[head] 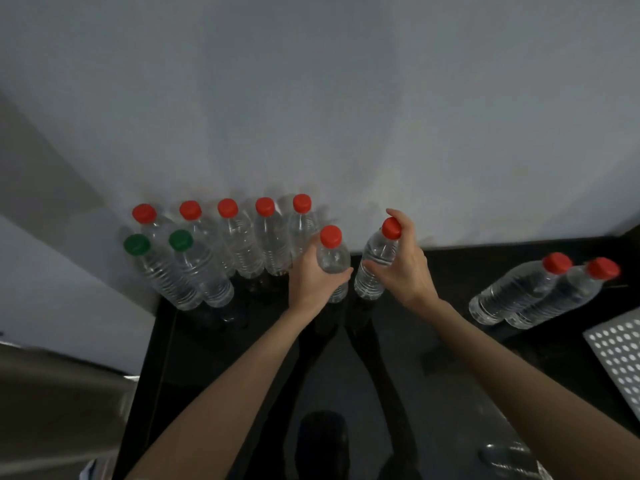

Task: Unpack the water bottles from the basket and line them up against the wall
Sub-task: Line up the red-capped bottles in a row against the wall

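Observation:
Several clear red-capped water bottles (239, 237) stand in a row against the pale wall (311, 116), with two green-capped bottles (194, 268) in front of them at the left. My left hand (311, 275) grips a red-capped bottle (333, 252) by its shoulder, just right of the row. My right hand (405, 261) holds another red-capped bottle (375, 263), fingers curled round its neck and cap. Both bottles are upright over the black counter (398, 341). A white perforated basket (620, 355) shows at the right edge.
Two more red-capped bottles (540, 289) stand together on the counter at the right, away from the wall. A grey wall corner juts in at the left. A steel surface (52, 393) lies at the lower left.

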`<state>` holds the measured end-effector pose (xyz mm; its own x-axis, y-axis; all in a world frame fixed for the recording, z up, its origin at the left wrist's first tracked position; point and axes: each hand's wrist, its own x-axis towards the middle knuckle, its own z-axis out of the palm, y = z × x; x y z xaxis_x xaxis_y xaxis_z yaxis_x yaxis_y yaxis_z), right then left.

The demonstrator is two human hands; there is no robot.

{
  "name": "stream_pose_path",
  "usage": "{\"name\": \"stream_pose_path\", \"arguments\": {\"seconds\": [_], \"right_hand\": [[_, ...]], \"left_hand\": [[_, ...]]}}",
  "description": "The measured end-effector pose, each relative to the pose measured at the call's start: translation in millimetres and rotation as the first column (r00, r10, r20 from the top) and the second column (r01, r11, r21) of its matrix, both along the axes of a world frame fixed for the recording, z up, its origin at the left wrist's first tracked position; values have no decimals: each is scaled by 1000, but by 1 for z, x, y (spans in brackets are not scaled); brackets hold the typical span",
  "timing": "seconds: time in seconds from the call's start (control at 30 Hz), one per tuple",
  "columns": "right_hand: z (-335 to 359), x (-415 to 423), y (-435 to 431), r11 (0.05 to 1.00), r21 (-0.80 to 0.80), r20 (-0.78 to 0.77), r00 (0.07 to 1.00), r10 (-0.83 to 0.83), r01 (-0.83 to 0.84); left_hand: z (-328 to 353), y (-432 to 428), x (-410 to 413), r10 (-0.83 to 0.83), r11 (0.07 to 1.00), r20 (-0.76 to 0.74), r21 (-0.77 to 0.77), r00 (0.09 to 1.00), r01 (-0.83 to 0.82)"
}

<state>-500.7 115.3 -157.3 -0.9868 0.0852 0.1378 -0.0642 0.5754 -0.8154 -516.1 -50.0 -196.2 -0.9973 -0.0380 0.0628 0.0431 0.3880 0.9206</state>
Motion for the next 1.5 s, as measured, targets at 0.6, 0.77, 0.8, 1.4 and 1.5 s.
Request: {"name": "stream_pose_path", "arguments": {"seconds": [0.6,0.77,0.8,1.4,1.5], "right_hand": [[-45,-32,14,996,-47,79,994,74,-71],[-49,-29,12,998,-25,103,992,66,-64],[-49,-29,12,998,-28,110,992,63,-60],[-52,-58,6,995,-92,65,996,56,-50],[-52,-70,4,996,-84,67,997,49,-43]], "left_hand": [[-36,12,-12,-71,994,72,83,995,65],[-41,18,16,-22,705,662,541,749,-458],[-42,18,15,-137,530,736,619,663,-579],[-47,15,-35,-318,39,704,679,635,-733],[-51,16,-46,-297,33,705,682,644,-731]]}}
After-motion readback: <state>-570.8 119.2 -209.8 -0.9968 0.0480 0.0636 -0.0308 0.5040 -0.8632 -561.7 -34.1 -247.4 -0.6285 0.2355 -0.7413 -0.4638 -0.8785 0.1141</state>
